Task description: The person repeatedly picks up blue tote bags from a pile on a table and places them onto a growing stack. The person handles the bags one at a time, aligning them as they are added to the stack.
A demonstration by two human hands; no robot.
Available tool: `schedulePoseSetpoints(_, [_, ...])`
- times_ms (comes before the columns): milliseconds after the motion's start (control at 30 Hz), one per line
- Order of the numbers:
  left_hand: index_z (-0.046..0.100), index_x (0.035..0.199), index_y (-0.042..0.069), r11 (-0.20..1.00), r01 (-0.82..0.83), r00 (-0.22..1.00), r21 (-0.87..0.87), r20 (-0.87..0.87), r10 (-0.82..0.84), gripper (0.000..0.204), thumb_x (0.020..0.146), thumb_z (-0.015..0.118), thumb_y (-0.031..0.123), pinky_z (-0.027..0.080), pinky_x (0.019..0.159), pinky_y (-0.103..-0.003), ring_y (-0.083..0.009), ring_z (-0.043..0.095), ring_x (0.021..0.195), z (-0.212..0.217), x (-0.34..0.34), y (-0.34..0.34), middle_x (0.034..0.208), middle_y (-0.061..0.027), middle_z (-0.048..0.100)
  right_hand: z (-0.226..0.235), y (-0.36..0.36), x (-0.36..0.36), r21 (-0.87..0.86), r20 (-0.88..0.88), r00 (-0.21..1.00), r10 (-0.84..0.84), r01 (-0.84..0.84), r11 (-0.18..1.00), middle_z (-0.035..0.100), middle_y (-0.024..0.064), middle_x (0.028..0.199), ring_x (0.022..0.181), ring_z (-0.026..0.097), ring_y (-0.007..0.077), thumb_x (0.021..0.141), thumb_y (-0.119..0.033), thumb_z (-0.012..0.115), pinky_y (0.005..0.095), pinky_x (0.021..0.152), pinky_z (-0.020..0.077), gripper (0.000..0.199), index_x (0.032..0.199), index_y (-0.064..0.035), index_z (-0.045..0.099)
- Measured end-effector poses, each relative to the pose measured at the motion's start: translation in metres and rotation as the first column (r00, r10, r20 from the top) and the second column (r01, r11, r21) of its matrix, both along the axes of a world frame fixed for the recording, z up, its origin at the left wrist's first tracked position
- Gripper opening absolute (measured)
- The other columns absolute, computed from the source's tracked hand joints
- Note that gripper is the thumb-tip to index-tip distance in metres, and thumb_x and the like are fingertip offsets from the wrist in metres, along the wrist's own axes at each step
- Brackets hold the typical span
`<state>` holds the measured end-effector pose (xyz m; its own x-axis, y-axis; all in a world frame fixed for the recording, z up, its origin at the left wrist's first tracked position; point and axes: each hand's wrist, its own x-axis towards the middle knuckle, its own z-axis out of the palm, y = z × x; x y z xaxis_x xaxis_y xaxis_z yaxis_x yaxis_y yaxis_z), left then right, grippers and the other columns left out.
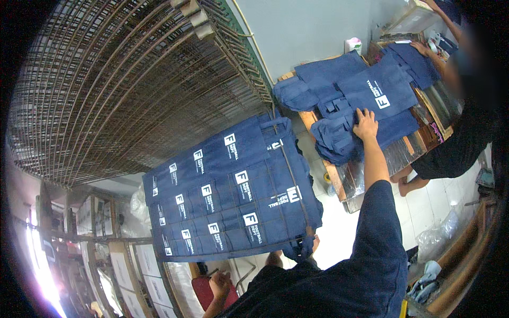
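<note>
My right hand (366,124) reaches forward with its fingers spread over the near edge of a navy fabric bag (389,87) with a white print. That bag lies atop loosely heaped navy bags (331,140) on a wooden table. Low beside my body, my left hand (219,283) is curled into a loose fist, with nothing visible in it. It is in front of a red seat (204,291). To the left of my right arm, several printed navy bags (212,193) lie flat in rows on a wire rack tier (289,167).
Raised wire tiers of a drying rack (143,79) overhang the left side. Across the wooden table (339,183), another person's hand (421,49) rests by more navy bags (419,69). Clear plastic (437,230) lies on the tiled floor at right. Framed panels (124,270) stand at lower left.
</note>
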<state>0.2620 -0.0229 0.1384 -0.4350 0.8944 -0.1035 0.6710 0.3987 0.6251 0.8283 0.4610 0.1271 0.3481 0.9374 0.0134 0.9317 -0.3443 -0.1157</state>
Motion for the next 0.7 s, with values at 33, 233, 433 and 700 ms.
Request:
schedulePoseSetpoints(33, [0.063, 0.081, 0.003, 1.000, 0.012, 1.000, 0.025, 0.016, -0.012, 0.018, 0.072, 0.065, 0.018, 0.045, 0.053, -0.030, -0.0208, 0.056, 0.052, 0.000, 0.004, 0.005, 0.060, -0.0073, 0.059, 0.004, 0.003, -0.003, 0.023, 0.003, 0.999, 0.043, -0.043, 0.999, 0.032, 0.0072, 0.137, 0.127, 0.028, 0.0292, 0.070, -0.023, 0.064, 0.0464, 0.093, 0.0381, 0.067, 0.131, -0.0282, 0.037])
schedulePoseSetpoints(233, [0.064, 0.081, 0.004, 0.984, 0.176, 0.964, 0.034, -0.206, -0.165, 0.017, 0.073, 0.063, 0.019, 0.041, 0.047, -0.031, -0.0215, 0.052, 0.046, 0.015, 0.024, 0.026, 0.057, -0.0089, 0.055, 0.005, 0.025, -0.016, -0.106, 0.076, 0.986, 0.146, -0.138, 0.985, 0.030, 0.0081, 0.137, 0.128, 0.024, 0.0314, 0.071, -0.018, 0.062, 0.0482, 0.094, 0.0374, 0.063, 0.128, -0.0300, 0.040])
schedulePoseSetpoints(433, [0.063, 0.085, 0.004, 0.999, 0.042, 0.997, -0.013, -0.068, -0.042, 0.020, 0.075, 0.066, 0.020, 0.042, 0.048, -0.032, -0.0163, 0.053, 0.049, 0.021, 0.044, 0.017, 0.060, -0.0076, 0.056, -0.006, 0.035, -0.016, 0.137, 0.112, 0.972, 0.205, -0.220, 0.966, 0.051, 0.0081, 0.115, 0.120, 0.037, 0.0296, 0.078, -0.018, 0.056, 0.0509, 0.090, 0.0389, 0.031, 0.108, -0.0149, 0.050])
schedulePoseSetpoints(700, [0.061, 0.104, 0.004, 0.933, 0.360, 0.913, -0.019, 0.214, -0.348, 0.037, 0.076, 0.069, 0.027, 0.048, 0.066, -0.030, -0.0198, 0.062, 0.074, 0.016, 0.121, 0.105, 0.083, -0.0119, 0.064, 0.056, 0.023, -0.007, 0.328, 0.098, 0.901, 0.422, -0.429, 0.842, 0.058, 0.0149, 0.093, 0.090, 0.056, 0.0332, 0.086, -0.021, 0.046, 0.0425, 0.072, 0.0494, 0.021, 0.093, -0.0043, 0.056])
